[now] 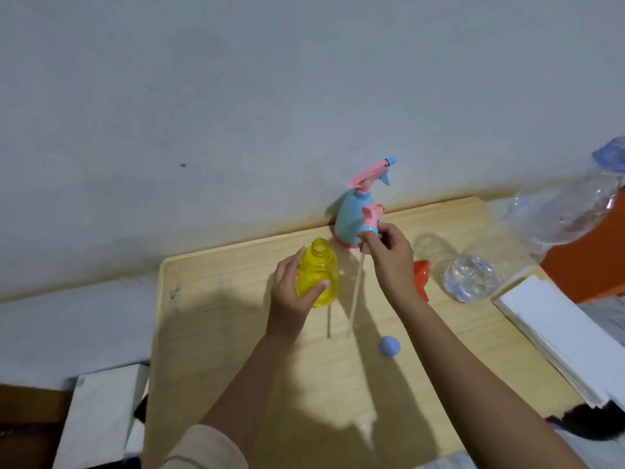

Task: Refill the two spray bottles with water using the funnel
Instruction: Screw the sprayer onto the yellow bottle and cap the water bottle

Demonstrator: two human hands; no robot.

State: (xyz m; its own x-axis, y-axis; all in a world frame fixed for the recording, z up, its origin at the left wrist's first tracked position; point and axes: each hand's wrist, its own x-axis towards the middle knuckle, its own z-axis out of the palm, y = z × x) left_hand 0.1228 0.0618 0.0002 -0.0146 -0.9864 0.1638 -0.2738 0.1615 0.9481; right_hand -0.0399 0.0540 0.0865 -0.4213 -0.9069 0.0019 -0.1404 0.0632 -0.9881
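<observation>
Grey wall fills the upper half of your view, and below it lies the wooden desk (220, 333) you are working at. Well to the right of your right fingers (373, 239), a big clear bottle (568, 211) with a blue top leans in at the edge of view. A stack of white paper (558, 333) lies nearer you than that bottle.

Just behind those same fingers, the blue spray bottle (351, 220) stands against the wall with its trigger head on. Your left hand (292, 296) has its fingers curled round the yellow spray bottle (319, 275), which is upright on the desk with its neck open. Your right hand (389, 258) pinches the removed spray head (372, 220) by its collar, and the dip tube (355, 292) hangs down between your hands.

A smaller clear bottle (470, 277) sits right of your right wrist. The red funnel (422, 272) lies between the two, partly hidden by the wrist. A loose blue cap (390, 346) lies nearer you than your right fingers.

You look early in the job. One bottle is open and seems empty, the funnel is not yet seated, no water is poured, and the blue one is unopened.
</observation>
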